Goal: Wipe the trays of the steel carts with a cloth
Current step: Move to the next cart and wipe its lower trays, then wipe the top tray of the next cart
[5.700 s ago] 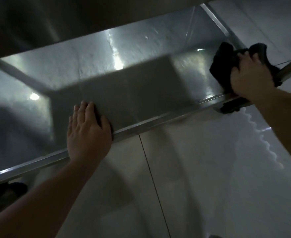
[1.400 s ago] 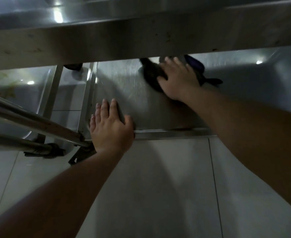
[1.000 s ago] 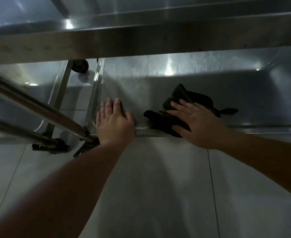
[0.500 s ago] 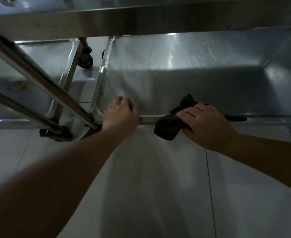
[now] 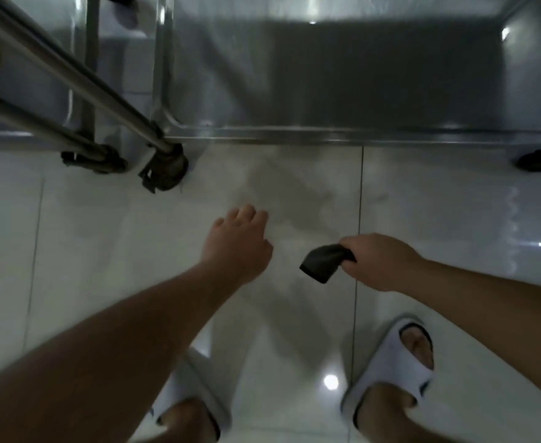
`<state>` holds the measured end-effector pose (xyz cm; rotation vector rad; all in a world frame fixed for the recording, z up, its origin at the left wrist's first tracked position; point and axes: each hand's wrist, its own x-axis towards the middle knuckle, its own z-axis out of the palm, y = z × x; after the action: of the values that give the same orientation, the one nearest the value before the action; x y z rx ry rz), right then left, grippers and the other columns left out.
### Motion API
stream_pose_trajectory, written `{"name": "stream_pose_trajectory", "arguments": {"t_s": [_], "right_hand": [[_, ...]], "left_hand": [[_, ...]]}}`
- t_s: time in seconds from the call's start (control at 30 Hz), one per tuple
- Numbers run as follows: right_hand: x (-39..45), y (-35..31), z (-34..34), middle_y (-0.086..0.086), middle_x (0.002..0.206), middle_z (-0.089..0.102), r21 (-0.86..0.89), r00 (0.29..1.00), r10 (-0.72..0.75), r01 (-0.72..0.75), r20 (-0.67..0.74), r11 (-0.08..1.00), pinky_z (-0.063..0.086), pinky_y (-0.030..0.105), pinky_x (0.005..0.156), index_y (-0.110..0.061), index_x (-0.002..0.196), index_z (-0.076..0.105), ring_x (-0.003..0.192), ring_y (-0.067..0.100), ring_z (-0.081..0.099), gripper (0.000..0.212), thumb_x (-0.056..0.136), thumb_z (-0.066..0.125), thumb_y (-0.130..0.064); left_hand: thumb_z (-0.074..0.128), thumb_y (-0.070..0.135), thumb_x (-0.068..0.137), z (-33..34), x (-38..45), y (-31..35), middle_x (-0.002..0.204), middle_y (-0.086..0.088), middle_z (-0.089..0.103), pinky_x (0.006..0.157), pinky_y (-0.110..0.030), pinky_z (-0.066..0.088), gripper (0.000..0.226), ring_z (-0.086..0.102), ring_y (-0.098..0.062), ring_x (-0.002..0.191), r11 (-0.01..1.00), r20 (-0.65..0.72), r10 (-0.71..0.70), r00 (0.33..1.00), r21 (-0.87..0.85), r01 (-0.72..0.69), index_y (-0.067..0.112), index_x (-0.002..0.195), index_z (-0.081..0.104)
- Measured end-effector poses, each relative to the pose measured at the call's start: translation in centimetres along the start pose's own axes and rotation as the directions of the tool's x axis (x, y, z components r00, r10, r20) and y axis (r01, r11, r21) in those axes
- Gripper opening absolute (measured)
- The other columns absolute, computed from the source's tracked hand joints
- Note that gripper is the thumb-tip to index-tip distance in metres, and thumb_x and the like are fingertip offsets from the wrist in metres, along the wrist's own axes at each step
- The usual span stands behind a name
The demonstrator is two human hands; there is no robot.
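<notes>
1. Now we stand over the floor (image 5: 103, 251), both hands off the cart: our right hand (image 5: 377, 263) is clenched round the dark cloth (image 5: 321, 262), which is bunched into a wad sticking out to the left of the fist, and our left hand (image 5: 238, 243) hangs loose, fingers released and grasping nothing.
2. Beyond the hands, the low steel tray (image 5: 326, 137) lies at the far side, its near rim running left to right, apart from both hands. A second cart's tray (image 5: 16, 91) sits to the far left behind two slanting steel bars (image 5: 71, 78); a caster (image 5: 163, 169) stands on the floor at the near left corner of the first tray.
3. Judging by this, we are between trays, so the step in hand looks like carrying the cloth to the next surface.
4. To do it well, we should shake the wad out and refold it to a flat, clean face before it touches steel; a tight ball wipes only a narrow stripe.
5. We would steady the cart with the free left hand on a rim, since casters let it roll under a push.
6. We would then wipe in overlapping straight passes from the far wall toward the near rim, and work the corners last.
</notes>
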<state>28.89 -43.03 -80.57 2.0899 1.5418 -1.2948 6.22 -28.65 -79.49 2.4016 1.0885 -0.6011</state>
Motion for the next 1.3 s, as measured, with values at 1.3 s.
{"name": "stream_pose_trajectory", "arguments": {"t_s": [1.3], "right_hand": [[-45.8, -67.5, -39.6, -0.005, 0.106, 0.064, -0.212, 0.916, -0.257, 0.197, -0.309, 0.957, 0.055, 0.037, 0.074, -0.032, 0.129, 0.054, 0.088, 0.017, 0.063, 0.029, 0.100, 0.052, -0.038]], "left_hand": [[0.042, 0.046, 0.103, -57.3, -58.9, -20.7, 0.135, -0.002, 0.059, 0.095, -0.041, 0.046, 0.042, 0.057, -0.027, 0.122, 0.741, -0.111, -0.604, 0.789, -0.441, 0.506, 0.025, 0.138, 0.052]]}}
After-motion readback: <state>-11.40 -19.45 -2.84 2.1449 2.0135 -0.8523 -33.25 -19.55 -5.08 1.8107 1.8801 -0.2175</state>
